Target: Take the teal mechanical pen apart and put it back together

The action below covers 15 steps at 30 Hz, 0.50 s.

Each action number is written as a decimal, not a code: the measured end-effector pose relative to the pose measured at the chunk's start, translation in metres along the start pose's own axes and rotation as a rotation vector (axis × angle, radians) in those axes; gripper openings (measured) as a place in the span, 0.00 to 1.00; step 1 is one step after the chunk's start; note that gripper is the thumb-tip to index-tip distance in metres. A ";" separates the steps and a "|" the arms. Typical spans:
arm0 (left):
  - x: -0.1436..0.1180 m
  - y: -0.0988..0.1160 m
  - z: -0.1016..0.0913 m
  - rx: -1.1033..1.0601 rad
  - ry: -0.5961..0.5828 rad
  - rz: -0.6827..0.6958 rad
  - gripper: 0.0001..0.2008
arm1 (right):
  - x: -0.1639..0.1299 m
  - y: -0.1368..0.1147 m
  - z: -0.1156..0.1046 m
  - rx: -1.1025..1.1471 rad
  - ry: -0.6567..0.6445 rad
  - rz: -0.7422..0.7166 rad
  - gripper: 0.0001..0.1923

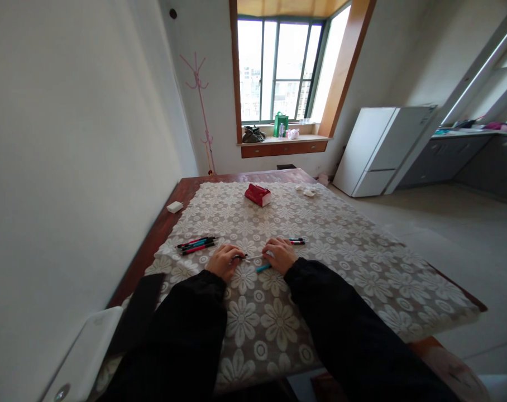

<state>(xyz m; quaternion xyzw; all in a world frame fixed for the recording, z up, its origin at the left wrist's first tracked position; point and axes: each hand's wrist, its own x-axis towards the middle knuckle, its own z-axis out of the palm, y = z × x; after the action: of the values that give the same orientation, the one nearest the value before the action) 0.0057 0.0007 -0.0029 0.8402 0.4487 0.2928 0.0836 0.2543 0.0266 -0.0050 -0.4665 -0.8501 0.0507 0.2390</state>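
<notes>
Head-worn view, directed forward and down across the tablecloth point(259, 326); left hand point(224, 261) and right hand point(280, 255) lie near, the window point(289, 61) farther off.

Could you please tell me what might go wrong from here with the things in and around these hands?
The thin pale piece between the left hand and the right hand could slip, as it seems held only by the fingertips. The loose blue piece beside the right hand might get nudged and roll. The pens lying close to the left hand could be scattered if it swings outward.
</notes>
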 end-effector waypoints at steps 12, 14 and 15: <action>0.002 0.005 -0.005 -0.001 0.042 -0.036 0.06 | 0.002 -0.005 -0.003 0.056 0.083 -0.025 0.03; 0.002 0.007 -0.006 -0.001 0.053 -0.055 0.05 | 0.002 -0.005 -0.002 0.069 0.083 -0.051 0.03; 0.002 0.008 -0.007 0.004 0.061 -0.068 0.04 | 0.002 -0.005 -0.002 0.076 0.083 -0.061 0.03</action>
<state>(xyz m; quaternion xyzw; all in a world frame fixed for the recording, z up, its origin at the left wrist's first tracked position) 0.0082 -0.0031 0.0063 0.8154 0.4798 0.3145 0.0780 0.2504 0.0247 -0.0010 -0.4327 -0.8507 0.0564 0.2932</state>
